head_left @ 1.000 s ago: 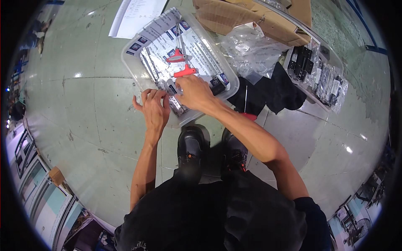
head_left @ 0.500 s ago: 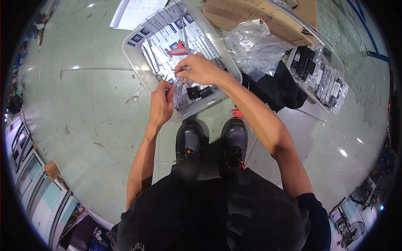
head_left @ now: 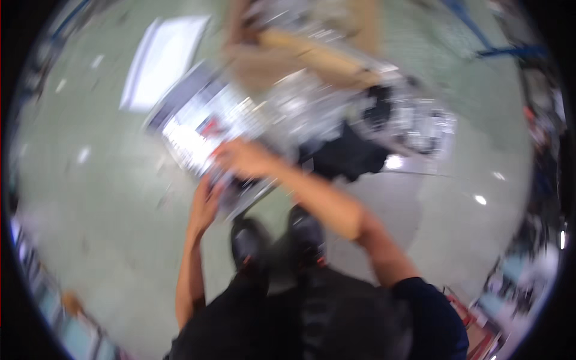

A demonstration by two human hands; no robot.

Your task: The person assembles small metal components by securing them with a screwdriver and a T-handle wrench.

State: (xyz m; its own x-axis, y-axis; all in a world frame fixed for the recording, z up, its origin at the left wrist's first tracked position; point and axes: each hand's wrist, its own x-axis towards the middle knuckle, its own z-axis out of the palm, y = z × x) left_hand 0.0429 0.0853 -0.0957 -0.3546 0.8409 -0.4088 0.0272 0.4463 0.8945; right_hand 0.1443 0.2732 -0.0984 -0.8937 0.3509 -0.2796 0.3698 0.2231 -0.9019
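Note:
Motion smears the whole head view. My left hand (head_left: 206, 203) is at the near left edge of a clear plastic bin (head_left: 175, 153), its fingers closed on a small clear plastic bag (head_left: 225, 179). My right hand (head_left: 246, 159) reaches over the bin from the right, with its fingers together at the top of the same bag. What the bag contains is too blurred to make out. A red-handled tool (head_left: 210, 127) lies in the bin beyond my hands, on shiny silvery contents. Dark parts in the near end of the bin are partly hidden by my right hand and forearm.
White paper sheets (head_left: 162, 60) lie on the floor at the far left. Beyond the bin stands a cardboard box (head_left: 249, 63), with crumpled clear plastic (head_left: 306, 108) beside it. Black cloth (head_left: 345, 153) and wrapped parts (head_left: 423, 123) lie to the right. My shoes (head_left: 247, 240) are close to the bin.
The view has swung, so the bin, box and hands appear farther left and lower. Both hands stay together at the bag over the near end of the bin.

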